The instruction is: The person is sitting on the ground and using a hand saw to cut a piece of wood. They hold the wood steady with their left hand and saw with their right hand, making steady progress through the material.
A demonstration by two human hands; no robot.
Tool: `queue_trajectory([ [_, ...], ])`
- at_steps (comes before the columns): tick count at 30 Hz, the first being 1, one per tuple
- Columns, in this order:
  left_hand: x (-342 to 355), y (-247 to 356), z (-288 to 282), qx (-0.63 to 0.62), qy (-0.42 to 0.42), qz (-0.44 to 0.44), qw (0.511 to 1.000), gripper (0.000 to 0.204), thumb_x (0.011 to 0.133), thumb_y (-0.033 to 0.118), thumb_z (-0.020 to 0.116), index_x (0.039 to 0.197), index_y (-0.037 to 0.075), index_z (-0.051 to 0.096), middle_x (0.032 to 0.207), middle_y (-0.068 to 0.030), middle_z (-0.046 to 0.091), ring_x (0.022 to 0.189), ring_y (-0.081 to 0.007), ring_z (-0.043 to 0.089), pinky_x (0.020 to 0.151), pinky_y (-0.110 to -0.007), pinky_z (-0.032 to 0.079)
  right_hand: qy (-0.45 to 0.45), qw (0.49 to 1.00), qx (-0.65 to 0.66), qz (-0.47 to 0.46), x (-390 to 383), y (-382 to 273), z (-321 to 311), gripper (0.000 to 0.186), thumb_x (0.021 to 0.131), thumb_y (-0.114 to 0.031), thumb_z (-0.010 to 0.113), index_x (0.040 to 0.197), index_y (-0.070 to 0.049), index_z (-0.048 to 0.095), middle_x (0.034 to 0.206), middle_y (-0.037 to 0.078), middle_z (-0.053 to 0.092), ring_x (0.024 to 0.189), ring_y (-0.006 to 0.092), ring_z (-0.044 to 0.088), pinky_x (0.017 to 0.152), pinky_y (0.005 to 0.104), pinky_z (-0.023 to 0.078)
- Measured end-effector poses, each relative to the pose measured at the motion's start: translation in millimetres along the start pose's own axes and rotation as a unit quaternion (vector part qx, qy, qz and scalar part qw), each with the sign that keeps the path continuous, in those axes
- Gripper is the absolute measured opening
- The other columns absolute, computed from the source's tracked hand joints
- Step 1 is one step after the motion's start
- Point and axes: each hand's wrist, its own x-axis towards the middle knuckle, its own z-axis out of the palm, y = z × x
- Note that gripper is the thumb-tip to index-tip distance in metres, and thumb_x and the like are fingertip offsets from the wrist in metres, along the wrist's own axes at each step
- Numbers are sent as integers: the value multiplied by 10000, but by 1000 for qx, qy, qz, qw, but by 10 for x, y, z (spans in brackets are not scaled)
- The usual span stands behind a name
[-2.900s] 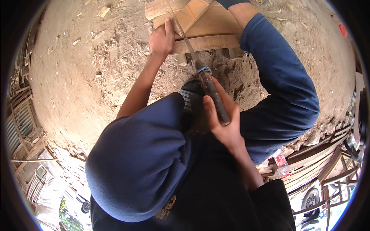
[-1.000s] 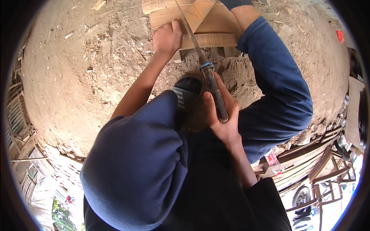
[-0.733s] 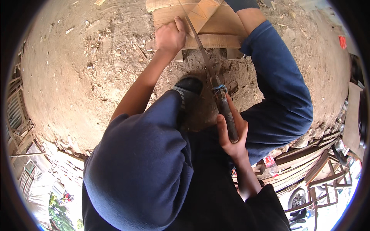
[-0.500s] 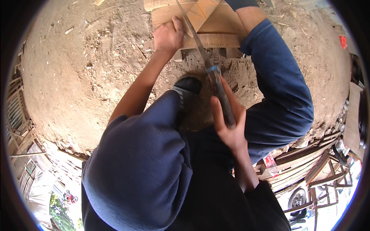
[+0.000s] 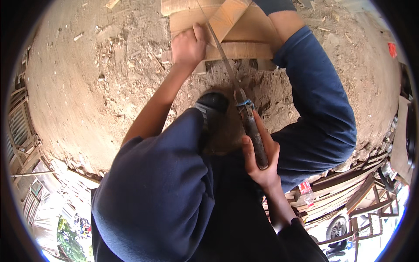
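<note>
My left hand [image 5: 187, 46] grips the left side of light wooden boards [image 5: 248, 28] at the top of the head view, fingers curled. My right hand [image 5: 269, 159] holds the dark, worn handle [image 5: 254, 135] of a hand saw, with blue wrapping near the blade. The long thin blade [image 5: 225, 61] slants up across the boards beside my left thumb; marked lines show on the wood right of it. My bent right leg [image 5: 316, 100] reaches up to the boards' right side, its dark-clad foot [image 5: 273, 5] resting there. My left foot [image 5: 211, 102] is on the dirt below them.
Dirt ground [image 5: 87, 87] with wood chips surrounds me. Stacked planks [image 5: 327, 187], a plastic bottle [image 5: 306, 192], a wooden frame [image 5: 371, 209] and a wheel [image 5: 337, 229] lie at lower right. A red scrap [image 5: 392, 49] lies right. Slatted panels [image 5: 19, 126] stand left.
The saw and my right hand have moved back and forth along the blade's line, now pulled lower toward my body. My left hand has shifted only slightly and stays on the boards.
</note>
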Motion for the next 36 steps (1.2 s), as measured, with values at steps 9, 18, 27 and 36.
queue_trajectory([
  [9,5,-132,128,11,64,16,998,552,1020,355,277,920,-6,682,872,-283,689,838,-460,660,843,-512,512,10,1000,-2,-11,280,-23,161,509,935,-92,635,1372,112,473,887,202,707,787,155,691,711,276,530],
  [18,52,-193,212,35,90,23,995,614,1023,404,261,948,-26,693,924,-311,677,918,-492,636,896,-522,483,-36,999,15,18,658,-109,188,574,912,-84,639,1416,92,430,938,264,703,826,321,742,742,343,559],
  [27,19,-215,160,110,99,83,986,292,1001,249,374,1056,38,567,900,-244,695,851,-446,661,740,-543,527,1,1000,29,-8,480,45,116,546,899,-100,655,1380,85,474,949,232,709,829,294,714,758,350,552],
  [36,70,-171,201,67,100,52,991,536,1021,361,277,975,3,674,955,-286,687,895,-491,640,854,-535,496,18,998,21,-56,180,127,45,556,894,-96,658,1395,61,476,906,247,696,784,322,738,699,359,555],
])
